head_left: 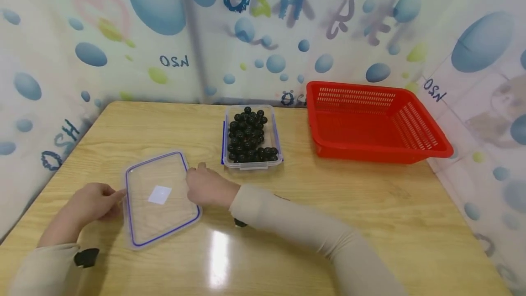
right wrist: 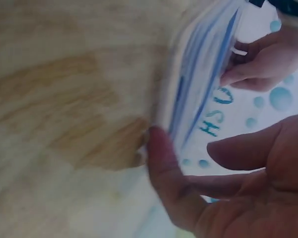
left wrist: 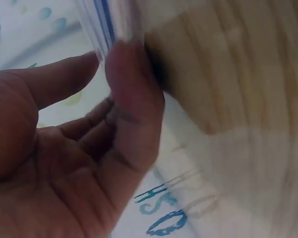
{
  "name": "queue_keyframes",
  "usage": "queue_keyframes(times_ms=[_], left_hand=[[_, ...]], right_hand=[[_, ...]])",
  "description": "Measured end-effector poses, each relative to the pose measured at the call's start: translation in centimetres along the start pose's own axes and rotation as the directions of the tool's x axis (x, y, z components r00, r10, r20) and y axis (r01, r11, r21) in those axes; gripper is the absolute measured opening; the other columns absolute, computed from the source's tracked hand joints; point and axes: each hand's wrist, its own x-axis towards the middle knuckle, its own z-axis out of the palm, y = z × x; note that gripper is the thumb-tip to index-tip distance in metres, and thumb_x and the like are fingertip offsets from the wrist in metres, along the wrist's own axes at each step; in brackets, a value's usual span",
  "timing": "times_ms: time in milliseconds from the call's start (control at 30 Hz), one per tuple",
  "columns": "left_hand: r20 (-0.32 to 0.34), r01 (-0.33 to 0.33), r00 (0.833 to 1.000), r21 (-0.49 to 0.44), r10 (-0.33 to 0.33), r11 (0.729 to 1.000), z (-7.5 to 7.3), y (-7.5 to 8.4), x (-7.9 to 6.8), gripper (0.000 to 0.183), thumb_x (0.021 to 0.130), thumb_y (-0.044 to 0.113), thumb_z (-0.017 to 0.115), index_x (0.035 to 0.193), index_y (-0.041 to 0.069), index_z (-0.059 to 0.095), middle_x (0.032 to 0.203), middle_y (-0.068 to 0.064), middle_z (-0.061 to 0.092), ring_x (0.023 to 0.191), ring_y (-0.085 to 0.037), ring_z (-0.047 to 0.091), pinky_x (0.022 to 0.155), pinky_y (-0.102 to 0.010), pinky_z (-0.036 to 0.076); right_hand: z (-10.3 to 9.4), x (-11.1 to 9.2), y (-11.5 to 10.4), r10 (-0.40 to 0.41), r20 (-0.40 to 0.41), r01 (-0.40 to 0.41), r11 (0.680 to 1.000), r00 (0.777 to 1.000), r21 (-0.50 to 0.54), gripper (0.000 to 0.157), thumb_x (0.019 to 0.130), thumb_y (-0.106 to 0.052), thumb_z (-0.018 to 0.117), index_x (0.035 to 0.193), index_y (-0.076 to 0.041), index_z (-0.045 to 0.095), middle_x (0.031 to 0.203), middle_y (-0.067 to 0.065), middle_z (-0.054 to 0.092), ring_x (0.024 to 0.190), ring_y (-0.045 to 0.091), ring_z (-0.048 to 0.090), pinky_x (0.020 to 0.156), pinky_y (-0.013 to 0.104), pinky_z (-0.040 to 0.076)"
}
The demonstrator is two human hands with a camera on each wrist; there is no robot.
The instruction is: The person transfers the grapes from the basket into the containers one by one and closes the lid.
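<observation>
"Nearest, the left hand (head_left: 92,202) pinches the clear lid (head_left: 160,218) by its left edge!"

"Right hand (head_left: 210,188) has a fingertip against the opposite edge; thumb contact, can't tell. Even support should keep it level."

"And beyond, rightward, the box (head_left: 252,166) of black balls (head_left: 245,134)!"

- Surface (head_left: 394,214): smooth, glossy wood grain.
- Lid (head_left: 172,214), toward the left edge: clear, smooth plastic.
- Box (head_left: 252,165), near the back edge: clear plastic; balls (head_left: 246,134) inside, glossy.
- Basket (head_left: 370,150), back right corner: smooth plastic.
</observation>
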Motion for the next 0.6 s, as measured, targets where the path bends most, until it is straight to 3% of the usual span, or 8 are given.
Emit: queue_keyframes(times_ms=[100, 200, 267, 367, 400, 500, 600], left_hand=[[0.021, 0.012, 1.0, -0.187, -0.008, 0.982, 0.6, 0.0, -0.3, 0.035, 0.103, 0.017, 0.05, 0.09, -0.015, 0.059, 0.072, -0.006, 0.064, 0.065, -0.021, 0.065, 0.059, -0.036, 0.058], [0.036, 0.012, 0.999, -0.306, -0.001, 0.952, 1.0, 0.3, -0.1, 0.033, 0.102, 0.013, 0.051, 0.1, -0.02, 0.055, 0.075, -0.009, 0.066, 0.067, -0.023, 0.068, 0.061, -0.037, 0.059], [0.026, -0.006, 1.0, -0.324, 0.015, 0.946, 1.0, 0.2, -0.2, 0.034, 0.102, 0.01, 0.05, 0.107, -0.023, 0.052, 0.077, -0.01, 0.066, 0.068, -0.023, 0.067, 0.062, -0.037, 0.059], [-0.008, -0.047, 0.999, -0.314, 0.047, 0.948, 0.7, 0.2, -0.3, 0.038, 0.103, 0.012, 0.048, 0.117, -0.024, 0.047, 0.082, -0.011, 0.066, 0.072, -0.021, 0.065, 0.062, -0.036, 0.059], [-0.029, -0.068, 0.998, -0.315, 0.062, 0.947, 0.5, 0.4, -0.2, 0.041, 0.103, 0.013, 0.048, 0.12, -0.024, 0.046, 0.084, -0.012, 0.066, 0.073, -0.02, 0.065, 0.062, -0.036, 0.059], [-0.146, -0.144, 0.984, -0.3, 0.104, 0.943, 0.0, 1.7, 0.2, 0.046, 0.104, 0.022, 0.049, 0.125, -0.019, 0.048, 0.085, -0.012, 0.065, 0.07, -0.017, 0.063, 0.06, -0.034, 0.059], [-0.28, -0.197, 0.953, -0.289, 0.114, 0.937, -0.5, 3.8, 1.0, 0.05, 0.104, 0.029, 0.051, 0.128, -0.015, 0.053, 0.086, -0.011, 0.064, 0.067, -0.013, 0.06, 0.057, -0.03, 0.057]], right_hand=[[0.1, 0.8, 0.2, 0.032, 0.004, -0.032, 0.996, 0.999, 0.077, 0.004, 0.09, -0.004, 0.06, 0.088, -0.006, 0.062, 0.09, 0.007, 0.061, 0.068, 0.014, 0.053, 0.05, 0.023, 0.046], [-0.1, 1.2, 0.7, 0.083, 0.008, -0.083, 0.989, 0.997, 0.126, 0.02, 0.087, 0.001, 0.06, 0.071, -0.011, 0.055, 0.07, 0.001, 0.058, 0.06, 0.014, 0.055, 0.047, 0.023, 0.045], [-0.2, 1.3, 0.8, 0.109, 0.024, -0.111, 0.981, 0.994, 0.158, 0.02, 0.087, 0.0, 0.06, 0.071, -0.01, 0.056, 0.065, 0.0, 0.059, 0.055, 0.013, 0.055, 0.046, 0.022, 0.045], [-0.6, 1.0, 0.8, 0.166, 0.046, -0.172, 0.947, 0.985, 0.27, 0.008, 0.089, -0.001, 0.06, 0.093, -0.004, 0.067, 0.07, -0.001, 0.064, 0.053, 0.009, 0.058, 0.048, 0.019, 0.047], [-0.9, 0.8, 1.0, 0.176, 0.047, -0.182, 0.932, 0.983, 0.313, 0.015, 0.091, -0.001, 0.061, 0.103, -0.002, 0.068, 0.072, 0.0, 0.066, 0.053, 0.008, 0.06, 0.049, 0.018, 0.048], [-2.3, -0.2, 1.7, 0.187, 0.033, -0.177, 0.839, 0.982, 0.515, 0.037, 0.095, -0.001, 0.061, 0.131, 0.004, 0.055, 0.085, 0.005, 0.069, 0.054, 0.01, 0.065, 0.056, 0.021, 0.055], [-4.3, -1.3, 3.0, 0.169, -0.012, -0.119, 0.739, 0.985, 0.663, 0.046, 0.096, -0.001, 0.06, 0.14, 0.007, 0.046, 0.095, 0.009, 0.067, 0.058, 0.014, 0.067, 0.062, 0.028, 0.058]])
